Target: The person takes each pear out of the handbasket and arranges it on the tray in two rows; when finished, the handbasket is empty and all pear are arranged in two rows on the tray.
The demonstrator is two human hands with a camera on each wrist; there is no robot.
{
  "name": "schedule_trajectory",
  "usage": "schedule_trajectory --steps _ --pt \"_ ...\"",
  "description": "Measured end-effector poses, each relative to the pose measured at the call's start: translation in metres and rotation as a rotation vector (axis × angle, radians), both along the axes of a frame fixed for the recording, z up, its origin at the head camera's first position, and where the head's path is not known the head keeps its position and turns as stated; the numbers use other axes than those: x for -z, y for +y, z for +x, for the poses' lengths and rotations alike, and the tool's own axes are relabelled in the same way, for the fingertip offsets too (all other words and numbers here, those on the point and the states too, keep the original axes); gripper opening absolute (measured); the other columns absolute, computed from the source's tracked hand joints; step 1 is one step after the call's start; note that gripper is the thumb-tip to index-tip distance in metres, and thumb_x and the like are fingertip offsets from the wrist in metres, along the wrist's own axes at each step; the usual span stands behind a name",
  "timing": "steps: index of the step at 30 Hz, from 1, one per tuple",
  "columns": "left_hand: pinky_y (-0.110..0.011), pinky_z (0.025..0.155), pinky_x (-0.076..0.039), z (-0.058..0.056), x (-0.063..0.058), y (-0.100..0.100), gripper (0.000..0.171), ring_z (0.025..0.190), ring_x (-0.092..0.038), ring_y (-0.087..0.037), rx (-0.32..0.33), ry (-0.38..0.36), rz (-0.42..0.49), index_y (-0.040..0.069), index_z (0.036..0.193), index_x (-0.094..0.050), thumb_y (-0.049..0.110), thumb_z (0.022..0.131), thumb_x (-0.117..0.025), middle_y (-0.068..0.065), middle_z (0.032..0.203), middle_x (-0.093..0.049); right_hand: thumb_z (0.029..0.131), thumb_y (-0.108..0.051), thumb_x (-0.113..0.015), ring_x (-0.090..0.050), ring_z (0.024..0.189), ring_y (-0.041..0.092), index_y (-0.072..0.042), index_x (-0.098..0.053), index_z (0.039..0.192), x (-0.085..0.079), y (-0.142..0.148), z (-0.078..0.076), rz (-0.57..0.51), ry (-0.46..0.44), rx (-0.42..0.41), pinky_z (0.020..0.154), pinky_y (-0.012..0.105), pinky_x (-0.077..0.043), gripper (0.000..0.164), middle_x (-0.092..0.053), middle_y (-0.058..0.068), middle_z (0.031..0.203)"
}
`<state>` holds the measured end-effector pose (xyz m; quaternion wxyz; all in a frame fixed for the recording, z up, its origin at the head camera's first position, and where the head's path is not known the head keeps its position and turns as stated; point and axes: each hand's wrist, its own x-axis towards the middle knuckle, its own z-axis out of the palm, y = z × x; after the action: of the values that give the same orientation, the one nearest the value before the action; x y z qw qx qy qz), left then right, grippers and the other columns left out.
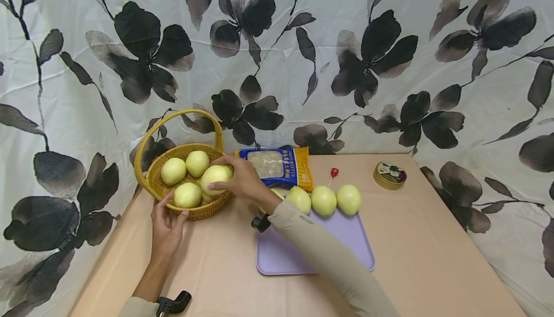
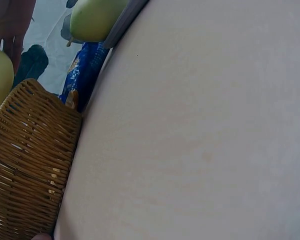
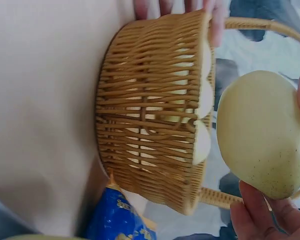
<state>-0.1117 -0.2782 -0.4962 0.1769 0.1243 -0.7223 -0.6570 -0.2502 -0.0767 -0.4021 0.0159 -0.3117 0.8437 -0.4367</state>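
My right hand point(image 1: 242, 177) holds a pale green pear point(image 1: 216, 178) over the right side of a wicker basket point(image 1: 212, 209) with a tall arched handle. Up close in the right wrist view, fingertips and thumb grip the pear point(image 3: 262, 132) around its sides, above the basket's rim. Three more pears lie inside the basket, one of them a pear point(image 1: 187, 195) near the front. My left hand point(image 1: 166, 228) grips the basket's front left rim, a finger over the edge and others against the outside weave. Only a fingertip of it shows in the left wrist view.
Several pears point(image 1: 323, 201) stand in a row along the back of a purple tray point(image 1: 294, 257), one partly behind my right arm. Behind lie a blue and yellow packet point(image 1: 298, 168) and a red lollipop point(image 1: 334, 172). A round tin point(image 1: 389, 176) sits at the back right.
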Motion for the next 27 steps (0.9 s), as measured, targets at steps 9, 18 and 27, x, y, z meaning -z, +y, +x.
schedule_trajectory --steps 9,18,27 --pt "-0.033 0.138 -0.010 0.000 0.001 0.001 0.071 0.168 0.001 -0.023 -0.003 0.017 0.006 0.013 0.167 -0.028 -0.001 0.105 -0.060 -0.003 0.177 0.001 0.079 -0.036 -0.096 -0.064 0.122 0.013 -0.024 -0.071 0.135 -0.010 0.041 0.020 -0.087 -0.065 -0.056 0.096 0.024 -0.058 0.062 -0.068 -0.005 0.141" --pt "-0.032 0.138 -0.008 -0.001 0.001 0.000 0.071 0.168 0.003 -0.023 0.003 0.011 0.019 0.015 0.167 -0.028 -0.001 0.106 -0.059 -0.003 0.176 0.004 0.075 -0.033 -0.099 -0.065 0.116 0.011 -0.025 -0.074 0.131 -0.003 0.093 0.036 -0.050 -0.120 -0.106 0.096 0.031 -0.061 0.062 -0.072 -0.008 0.134" --pt "-0.030 0.138 -0.011 0.000 0.000 0.000 0.070 0.168 0.001 -0.021 -0.002 -0.014 0.012 0.016 0.167 -0.028 0.001 0.106 -0.060 -0.001 0.176 0.002 0.075 -0.030 -0.099 -0.062 0.117 0.013 -0.024 -0.076 0.130 0.012 0.133 0.053 0.003 -0.169 -0.097 0.098 0.031 -0.062 0.060 -0.067 -0.006 0.131"
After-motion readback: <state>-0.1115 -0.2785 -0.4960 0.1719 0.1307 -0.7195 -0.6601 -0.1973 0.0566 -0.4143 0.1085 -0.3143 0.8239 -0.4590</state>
